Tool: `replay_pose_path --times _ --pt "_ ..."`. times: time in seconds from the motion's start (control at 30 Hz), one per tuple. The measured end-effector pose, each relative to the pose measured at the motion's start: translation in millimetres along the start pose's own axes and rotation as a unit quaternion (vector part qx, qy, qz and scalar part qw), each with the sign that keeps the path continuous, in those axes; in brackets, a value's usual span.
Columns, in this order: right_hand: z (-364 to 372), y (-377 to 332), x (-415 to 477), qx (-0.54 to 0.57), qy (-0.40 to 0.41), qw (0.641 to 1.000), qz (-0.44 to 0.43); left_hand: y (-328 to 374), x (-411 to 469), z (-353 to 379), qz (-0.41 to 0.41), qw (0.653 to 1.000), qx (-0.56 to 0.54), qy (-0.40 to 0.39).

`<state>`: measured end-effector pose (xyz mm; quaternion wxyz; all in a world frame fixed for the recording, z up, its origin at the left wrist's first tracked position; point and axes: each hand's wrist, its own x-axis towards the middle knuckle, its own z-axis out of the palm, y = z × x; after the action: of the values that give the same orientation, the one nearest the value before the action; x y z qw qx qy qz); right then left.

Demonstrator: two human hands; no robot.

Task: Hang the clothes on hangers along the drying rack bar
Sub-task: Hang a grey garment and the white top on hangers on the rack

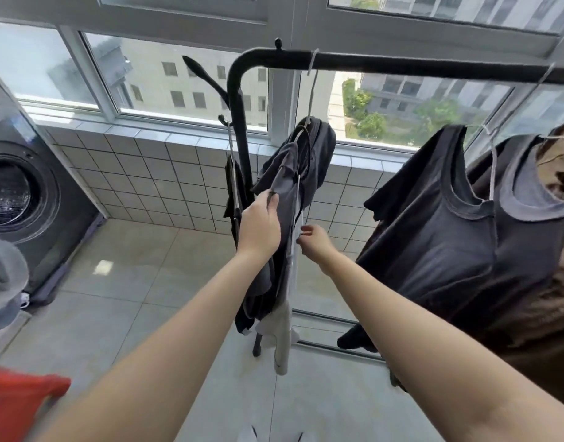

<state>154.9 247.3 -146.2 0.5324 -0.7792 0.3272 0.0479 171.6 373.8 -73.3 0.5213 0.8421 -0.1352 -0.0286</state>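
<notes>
Well, from my seat I see both arms stretched toward the left end of the bar (401, 60). A wire hanger (312, 90) hooks over the bar just past its bend. A dark grey garment (288, 177) hangs bunched from it, just beside the post (239, 122).

The left hand (259, 223) has its fingers curled round the garment's near edge and grips it part-way down. The right hand (315, 242) is a little lower and to the right, fingers half curled. Its tips are at a pale strip running down the garment's other edge. I cannot tell whether they pinch the strip or only touch it.

A white cloth (282, 339) dangles below the dark folds, clear of the floor (114, 298).

Farther right along the bar, well apart from this hanger, a dark tee (433, 234) hangs spread out. A grey-necked top (529, 224) is just beside it, and a brown top (558, 164) is at the frame's edge.

A dark strip (232, 186) hangs from a side hook on the post. A washer (19, 193) stands at the left by the tiled wall (146, 173), and a red basket (15, 400) shows in the bottom left corner.
</notes>
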Motion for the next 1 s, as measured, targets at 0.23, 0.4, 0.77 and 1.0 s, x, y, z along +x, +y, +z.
replay_pose_path --times 0.23,0.4,0.77,1.0 --pt "12.0 8.8 18.7 0.108 -0.027 0.994 0.022 -6.0 0.7 1.5 0.002 1.000 0.010 0.023" --pt "11.3 3.2 25.9 0.063 -0.035 0.997 0.011 -2.7 0.0 0.1 0.002 1.000 0.011 0.021" --pt "10.9 12.2 22.9 0.076 0.132 0.988 -0.003 1.3 -0.5 0.3 0.004 0.999 0.016 0.037" --pt "-9.2 9.9 11.1 0.062 0.188 0.978 -0.073 8.1 -6.2 10.3 -0.015 0.999 -0.004 0.028"
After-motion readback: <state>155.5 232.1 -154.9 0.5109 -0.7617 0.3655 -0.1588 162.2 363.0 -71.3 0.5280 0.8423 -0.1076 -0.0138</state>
